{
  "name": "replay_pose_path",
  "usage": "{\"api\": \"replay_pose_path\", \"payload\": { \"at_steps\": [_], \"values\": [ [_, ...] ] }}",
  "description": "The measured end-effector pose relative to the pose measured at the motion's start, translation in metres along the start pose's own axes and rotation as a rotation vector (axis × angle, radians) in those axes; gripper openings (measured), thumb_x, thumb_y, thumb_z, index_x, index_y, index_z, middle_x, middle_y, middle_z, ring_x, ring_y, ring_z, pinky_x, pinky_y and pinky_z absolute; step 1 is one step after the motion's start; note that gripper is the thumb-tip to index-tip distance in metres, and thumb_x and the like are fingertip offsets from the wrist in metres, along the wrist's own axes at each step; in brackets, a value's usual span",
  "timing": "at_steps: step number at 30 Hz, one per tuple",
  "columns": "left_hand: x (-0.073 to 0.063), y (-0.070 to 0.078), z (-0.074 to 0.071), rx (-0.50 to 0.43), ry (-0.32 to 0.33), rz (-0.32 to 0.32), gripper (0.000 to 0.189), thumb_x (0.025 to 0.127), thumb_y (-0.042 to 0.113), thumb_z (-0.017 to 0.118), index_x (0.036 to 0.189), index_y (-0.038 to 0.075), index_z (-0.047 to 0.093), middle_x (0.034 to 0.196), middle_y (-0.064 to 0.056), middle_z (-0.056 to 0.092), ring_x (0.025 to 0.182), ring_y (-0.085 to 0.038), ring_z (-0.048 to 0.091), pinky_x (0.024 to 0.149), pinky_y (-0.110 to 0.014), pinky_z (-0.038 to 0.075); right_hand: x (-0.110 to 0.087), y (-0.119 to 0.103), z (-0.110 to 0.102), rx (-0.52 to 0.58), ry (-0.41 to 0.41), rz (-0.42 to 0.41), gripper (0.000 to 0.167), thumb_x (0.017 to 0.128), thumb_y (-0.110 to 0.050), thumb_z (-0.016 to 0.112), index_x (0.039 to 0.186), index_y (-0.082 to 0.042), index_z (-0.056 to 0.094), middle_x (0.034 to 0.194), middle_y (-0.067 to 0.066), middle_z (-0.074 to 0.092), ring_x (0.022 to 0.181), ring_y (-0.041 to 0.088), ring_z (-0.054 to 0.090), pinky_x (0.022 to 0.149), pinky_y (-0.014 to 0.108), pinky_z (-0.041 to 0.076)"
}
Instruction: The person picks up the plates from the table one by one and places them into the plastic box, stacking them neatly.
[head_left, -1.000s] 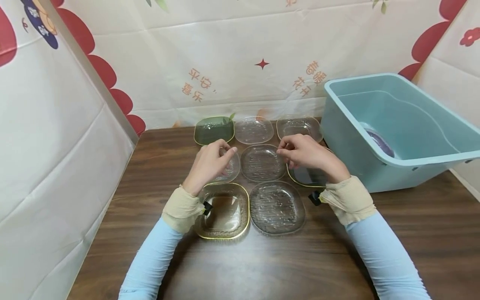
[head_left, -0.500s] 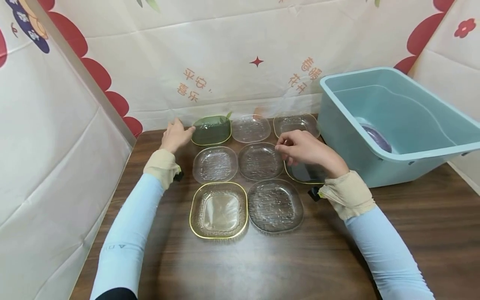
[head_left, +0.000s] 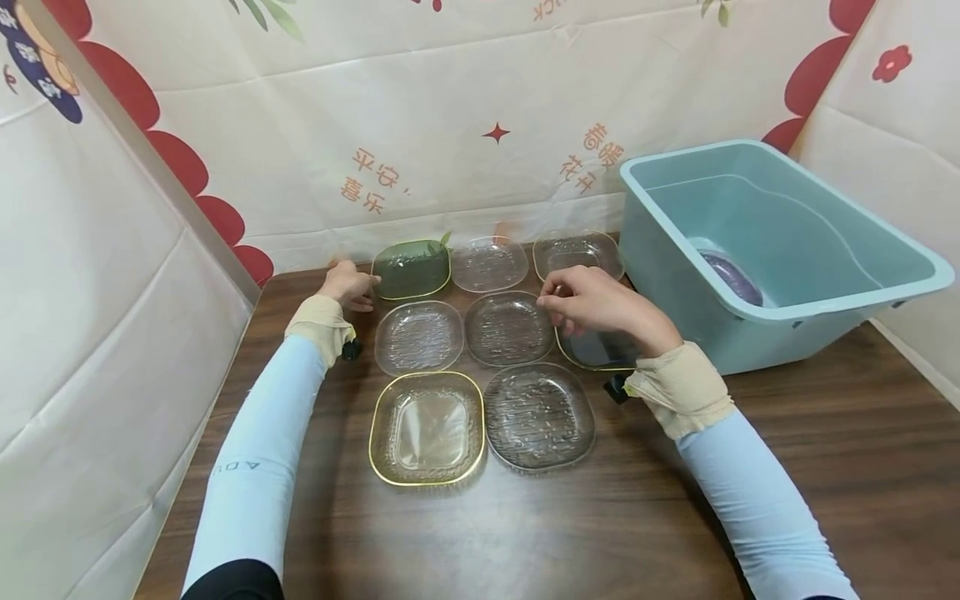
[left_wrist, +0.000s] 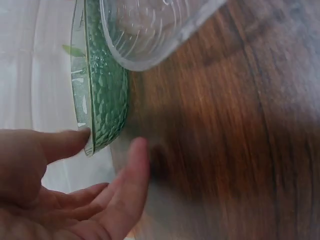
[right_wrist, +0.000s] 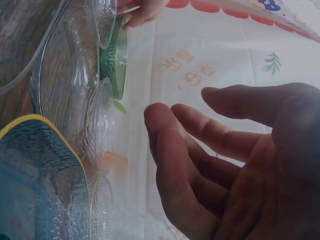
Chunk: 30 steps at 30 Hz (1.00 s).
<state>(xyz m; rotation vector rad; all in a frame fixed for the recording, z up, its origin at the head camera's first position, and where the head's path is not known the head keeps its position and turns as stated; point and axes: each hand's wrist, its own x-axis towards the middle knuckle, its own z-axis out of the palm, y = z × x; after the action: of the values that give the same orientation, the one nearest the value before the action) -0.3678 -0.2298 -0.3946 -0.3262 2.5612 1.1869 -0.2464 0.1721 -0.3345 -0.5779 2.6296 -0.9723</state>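
At the back left of the table, my left hand (head_left: 347, 285) is beside a green gold-rimmed dish (head_left: 411, 271). In the left wrist view the thumb (left_wrist: 72, 145) is right at that dish's rim, while the fingers are spread away from its ribbed green side. My right hand (head_left: 592, 300) hovers with loosely bent fingers and holds nothing. Under it lies a dark gold-rimmed dish (head_left: 596, 354), partly hidden by the hand. Left of that are a clear grey plate (head_left: 510, 329) and a clear ridged plate (head_left: 420, 337).
A clear plate (head_left: 489, 265) and a gold-rimmed clear dish (head_left: 551, 250) stand along the back. In front are an amber gold-rimmed dish (head_left: 427, 429) and a grey plate (head_left: 540, 417). The blue tub (head_left: 750, 333) at right contains a purple object (head_left: 731, 277). A printed cloth (head_left: 450, 100) hangs behind.
My left hand has moved from above the clear ridged plate to the left and back, arriving at the green dish. The right hand stays nearly in place; the head view has shifted slightly.
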Motion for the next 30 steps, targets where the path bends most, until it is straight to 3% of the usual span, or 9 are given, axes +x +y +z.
{"api": "replay_pose_path", "payload": {
  "at_steps": [7, 10, 13, 17, 23, 25, 27, 30],
  "values": [
    [-0.003, 0.006, 0.003, -0.069, -0.040, 0.000, 0.032, 0.105, 0.005, 0.044, 0.131, -0.013, 0.050, 0.120, -0.030, 0.055, 0.069, -0.023, 0.074, 0.086, -0.041, 0.065, -0.001, 0.001, 0.000, 0.001, -0.005, -0.003, 0.018, 0.107, -0.022, 0.057, 0.107, -0.007, 0.068, 0.082, 0.013, 0.069, 0.060, 0.018, 0.066, 0.057, 0.033, 0.058],
    [-0.001, 0.007, 0.004, -0.077, -0.037, -0.003, 0.034, 0.103, 0.003, 0.037, 0.129, -0.014, 0.050, 0.108, -0.027, 0.057, 0.063, -0.023, 0.075, 0.083, -0.040, 0.066, -0.001, 0.002, -0.001, -0.003, -0.004, -0.003, 0.018, 0.107, -0.022, 0.057, 0.106, -0.007, 0.068, 0.081, 0.011, 0.069, 0.061, 0.017, 0.067, 0.058, 0.034, 0.059],
    [0.000, 0.007, 0.006, -0.095, -0.035, -0.009, 0.040, 0.102, 0.003, 0.034, 0.136, -0.015, 0.046, 0.103, -0.024, 0.058, 0.059, -0.021, 0.074, 0.079, -0.038, 0.067, -0.001, 0.003, -0.001, -0.002, -0.007, -0.003, 0.018, 0.107, -0.022, 0.057, 0.106, -0.007, 0.067, 0.082, 0.011, 0.070, 0.061, 0.018, 0.068, 0.060, 0.037, 0.061],
    [0.000, 0.007, 0.008, -0.108, -0.026, -0.001, 0.044, 0.101, 0.000, 0.034, 0.140, -0.017, 0.041, 0.113, -0.032, 0.057, 0.057, -0.020, 0.074, 0.079, -0.036, 0.067, -0.001, 0.004, 0.000, -0.003, -0.008, -0.001, 0.018, 0.106, -0.022, 0.057, 0.106, -0.008, 0.067, 0.082, 0.011, 0.070, 0.062, 0.019, 0.069, 0.061, 0.040, 0.062],
    [-0.003, 0.002, 0.003, -0.016, 0.031, 0.040, 0.045, 0.100, 0.000, 0.036, 0.141, -0.017, 0.042, 0.140, -0.042, 0.045, 0.056, -0.017, 0.074, 0.082, -0.037, 0.065, -0.001, 0.004, 0.001, -0.006, -0.005, -0.001, 0.018, 0.107, -0.023, 0.057, 0.106, -0.007, 0.068, 0.081, 0.010, 0.069, 0.064, 0.023, 0.071, 0.061, 0.041, 0.062],
    [-0.006, 0.001, 0.001, 0.013, 0.054, 0.071, 0.038, 0.098, 0.000, 0.037, 0.130, -0.017, 0.050, 0.140, -0.042, 0.046, 0.057, -0.016, 0.074, 0.085, -0.037, 0.065, -0.001, 0.004, 0.001, -0.005, -0.006, -0.001, 0.019, 0.107, -0.022, 0.057, 0.106, -0.007, 0.067, 0.081, 0.011, 0.070, 0.064, 0.025, 0.071, 0.062, 0.042, 0.062],
    [-0.010, 0.000, -0.001, 0.025, 0.083, 0.103, 0.025, 0.095, -0.002, 0.039, 0.105, -0.012, 0.059, 0.134, -0.042, 0.051, 0.057, -0.015, 0.075, 0.088, -0.036, 0.064, 0.000, 0.005, 0.002, -0.004, -0.008, 0.006, 0.018, 0.107, -0.021, 0.056, 0.105, -0.007, 0.067, 0.081, 0.012, 0.070, 0.064, 0.026, 0.071, 0.063, 0.044, 0.063],
    [-0.015, 0.001, -0.003, -0.009, 0.104, 0.139, 0.027, 0.093, -0.004, 0.039, 0.069, 0.006, 0.049, 0.099, -0.033, 0.067, 0.060, -0.018, 0.076, 0.087, -0.035, 0.064, 0.000, 0.005, 0.001, -0.006, -0.009, 0.016, 0.019, 0.107, -0.022, 0.055, 0.106, -0.008, 0.067, 0.081, 0.013, 0.070, 0.063, 0.024, 0.071, 0.064, 0.044, 0.063]
  ]
}}
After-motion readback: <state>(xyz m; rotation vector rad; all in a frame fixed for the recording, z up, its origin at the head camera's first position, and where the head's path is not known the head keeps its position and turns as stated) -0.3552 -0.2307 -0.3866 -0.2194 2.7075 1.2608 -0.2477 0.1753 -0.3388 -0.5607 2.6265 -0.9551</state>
